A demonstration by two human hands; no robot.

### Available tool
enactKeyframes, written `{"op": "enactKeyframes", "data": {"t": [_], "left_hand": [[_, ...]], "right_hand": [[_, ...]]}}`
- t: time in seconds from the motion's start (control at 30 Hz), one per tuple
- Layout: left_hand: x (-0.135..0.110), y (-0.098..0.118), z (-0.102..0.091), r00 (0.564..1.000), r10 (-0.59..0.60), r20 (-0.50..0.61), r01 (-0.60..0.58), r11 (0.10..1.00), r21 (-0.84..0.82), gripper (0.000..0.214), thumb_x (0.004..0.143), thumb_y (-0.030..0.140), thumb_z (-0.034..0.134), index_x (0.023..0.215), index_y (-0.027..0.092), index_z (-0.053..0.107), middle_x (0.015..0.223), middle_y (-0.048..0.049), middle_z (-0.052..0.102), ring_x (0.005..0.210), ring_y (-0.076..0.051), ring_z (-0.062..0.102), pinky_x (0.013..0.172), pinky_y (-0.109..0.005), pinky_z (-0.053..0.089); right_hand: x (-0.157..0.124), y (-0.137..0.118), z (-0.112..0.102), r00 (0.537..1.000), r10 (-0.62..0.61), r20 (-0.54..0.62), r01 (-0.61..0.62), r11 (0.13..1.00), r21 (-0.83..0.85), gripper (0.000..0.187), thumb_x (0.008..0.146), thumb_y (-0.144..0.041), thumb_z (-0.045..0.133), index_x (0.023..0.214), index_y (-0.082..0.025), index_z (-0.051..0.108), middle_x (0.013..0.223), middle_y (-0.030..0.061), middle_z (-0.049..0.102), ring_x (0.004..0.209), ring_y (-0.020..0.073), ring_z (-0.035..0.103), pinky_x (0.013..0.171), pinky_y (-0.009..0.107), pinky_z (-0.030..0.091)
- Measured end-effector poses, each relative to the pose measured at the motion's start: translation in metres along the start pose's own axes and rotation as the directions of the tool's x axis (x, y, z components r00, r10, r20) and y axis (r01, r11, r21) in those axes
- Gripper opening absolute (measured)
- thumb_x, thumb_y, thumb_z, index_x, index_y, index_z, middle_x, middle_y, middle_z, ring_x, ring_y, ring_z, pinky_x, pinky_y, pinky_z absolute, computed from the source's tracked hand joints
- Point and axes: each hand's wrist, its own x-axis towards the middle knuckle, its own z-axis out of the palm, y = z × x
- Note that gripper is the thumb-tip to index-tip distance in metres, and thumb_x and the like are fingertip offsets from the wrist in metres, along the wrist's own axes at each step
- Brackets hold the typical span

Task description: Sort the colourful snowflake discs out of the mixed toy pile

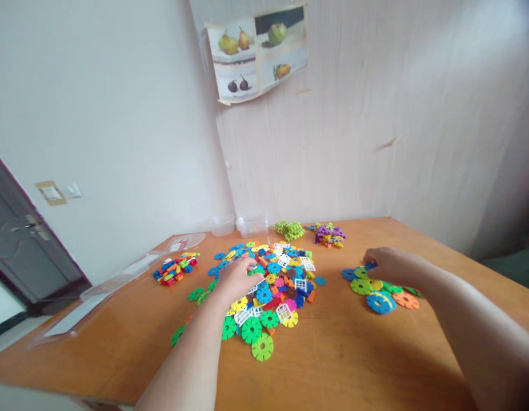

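My left hand (239, 278) reaches over the large mixed pile at the table's middle, thumb and forefinger apart. Near its fingertips lie a green notched disc (258, 270) and a blue notched disc (273, 268). White window-grid pieces (307, 264) and small bricks are mixed among the discs. On the right, my right hand (388, 265) is curled downward above a smaller group of notched discs, with a blue disc (369, 266) at its fingertips. Blue (381, 303), orange (405, 301) and lime (361, 287) discs lie flat below that hand.
Small coloured bricks (175, 269) form a heap on the left. Lime-green pieces (289, 230) and purple pieces (329, 234) lie in heaps at the back. Clear plastic containers (252, 227) stand by the wall. A long clear lid (104, 299) lies along the table's left edge.
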Motion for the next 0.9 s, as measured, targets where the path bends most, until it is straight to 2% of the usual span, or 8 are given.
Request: {"op": "enactKeyframes", "data": {"t": [0.2,0.3,0.37,0.43,0.53,0.67,0.77,0.9], "left_hand": [[-0.001,0.001,0.000,1.000,-0.019,0.000,0.019,0.999,-0.044,0.041,0.071,0.034,0.076,0.110,0.023,0.069,0.115,-0.0087,0.073,0.112,-0.026,0.065,0.089,-0.031,0.049],[0.001,0.001,0.002,1.000,0.001,-0.025,-0.003,0.996,-0.085,0.040,0.072,0.030,0.075,0.111,0.022,0.068,0.117,-0.0095,0.072,0.113,-0.026,0.064,0.093,-0.033,0.048],[0.002,0.003,0.002,0.998,0.022,-0.052,-0.030,0.987,-0.158,0.038,0.074,0.028,0.073,0.110,0.020,0.067,0.120,-0.0098,0.070,0.114,-0.025,0.064,0.097,-0.033,0.047],[0.001,0.010,0.002,0.997,0.037,-0.063,-0.054,0.953,-0.299,0.035,0.076,0.029,0.070,0.110,0.018,0.066,0.120,-0.0105,0.069,0.113,-0.024,0.063,0.098,-0.033,0.047],[-0.006,0.024,-0.002,0.999,0.046,0.011,-0.032,0.826,-0.562,0.037,0.081,0.035,0.068,0.112,0.016,0.064,0.115,-0.0105,0.069,0.108,-0.021,0.063,0.090,-0.030,0.048],[-0.019,0.045,-0.005,0.978,0.107,0.181,0.089,0.568,-0.818,0.039,0.080,0.036,0.071,0.113,0.016,0.064,0.111,-0.0093,0.067,0.094,-0.018,0.063,0.072,-0.025,0.045],[-0.028,0.056,-0.002,0.934,0.188,0.305,0.208,0.408,-0.889,0.042,0.081,0.034,0.074,0.117,0.016,0.063,0.108,-0.0101,0.067,0.093,-0.018,0.063,0.071,-0.025,0.043],[-0.035,0.066,0.007,0.880,0.250,0.403,0.320,0.314,-0.894,0.045,0.081,0.031,0.076,0.122,0.019,0.062,0.107,-0.0090,0.066,0.091,-0.017,0.062,0.072,-0.026,0.043]], "right_hand": [[0.001,0.003,0.003,1.000,-0.013,-0.007,0.013,1.000,-0.007,0.024,0.070,-0.029,0.062,0.089,-0.022,0.074,0.100,0.0103,0.074,0.093,0.0294,0.068,0.072,0.034,0.045],[0.001,0.003,0.003,1.000,-0.007,-0.021,0.007,1.000,-0.005,0.031,0.071,-0.030,0.061,0.098,-0.022,0.074,0.105,0.0106,0.073,0.095,0.0296,0.068,0.074,0.035,0.046],[0.000,0.001,0.001,0.999,0.012,-0.041,-0.012,1.000,-0.008,0.037,0.072,-0.032,0.061,0.106,-0.021,0.072,0.109,0.0115,0.073,0.096,0.0297,0.068,0.075,0.035,0.046],[-0.001,-0.006,-0.003,0.997,0.033,-0.077,-0.033,0.999,-0.005,0.041,0.076,-0.034,0.059,0.113,-0.019,0.070,0.110,0.0124,0.072,0.096,0.0295,0.068,0.074,0.035,0.046],[-0.005,-0.026,-0.011,0.988,0.011,-0.156,-0.004,0.999,0.046,0.041,0.082,-0.037,0.056,0.117,-0.019,0.067,0.108,0.0105,0.073,0.093,0.0268,0.068,0.072,0.034,0.046],[-0.018,-0.069,-0.013,0.947,-0.121,-0.298,0.167,0.977,0.136,0.035,0.089,-0.038,0.052,0.117,-0.022,0.065,0.107,0.0081,0.072,0.093,0.0226,0.068,0.074,0.031,0.048],[-0.031,-0.106,-0.006,0.894,-0.243,-0.377,0.336,0.919,0.206,0.037,0.093,-0.041,0.051,0.124,-0.023,0.061,0.115,0.0094,0.069,0.096,0.0221,0.068,0.080,0.033,0.051],[-0.049,-0.146,0.006,0.782,-0.414,-0.466,0.559,0.796,0.230,0.053,0.092,-0.041,0.058,0.141,-0.026,0.048,0.130,0.0105,0.063,0.115,0.0258,0.063,0.095,0.041,0.052]]}}
